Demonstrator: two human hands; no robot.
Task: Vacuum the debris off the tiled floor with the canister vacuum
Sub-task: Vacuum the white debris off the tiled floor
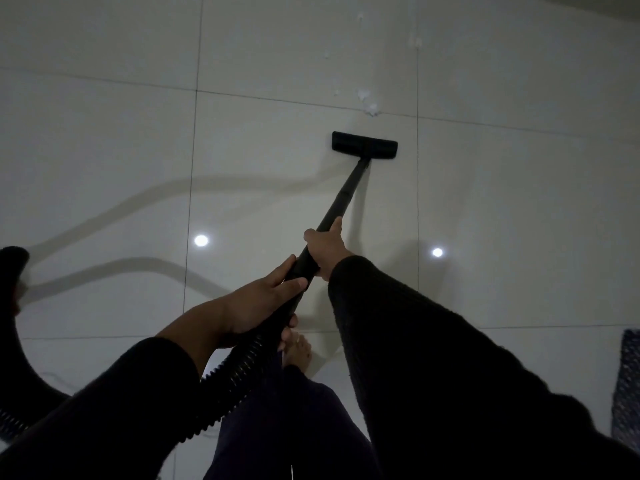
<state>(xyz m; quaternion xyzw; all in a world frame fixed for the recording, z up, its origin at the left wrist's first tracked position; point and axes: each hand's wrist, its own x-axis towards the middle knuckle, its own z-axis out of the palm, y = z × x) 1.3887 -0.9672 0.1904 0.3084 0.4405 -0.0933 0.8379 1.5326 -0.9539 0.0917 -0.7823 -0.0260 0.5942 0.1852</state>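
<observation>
Both hands are wrapped tight around the black wand (341,199) of the vacuum. The right hand (325,249) grips it higher up, and the left hand (263,303) grips it lower, where the bumpy hose (239,368) joins. The flat black floor head (364,144) sits on the shiny white tiled floor (104,133). Small white bits of debris (369,103) lie just past the head, near a tile line. A bare foot (299,351) shows below the hands.

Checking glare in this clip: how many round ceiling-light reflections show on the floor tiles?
2. One light reflection sits left of the vacuum wand, near a grout line. The other lies right of the right hand. The arms might hide more.
</observation>
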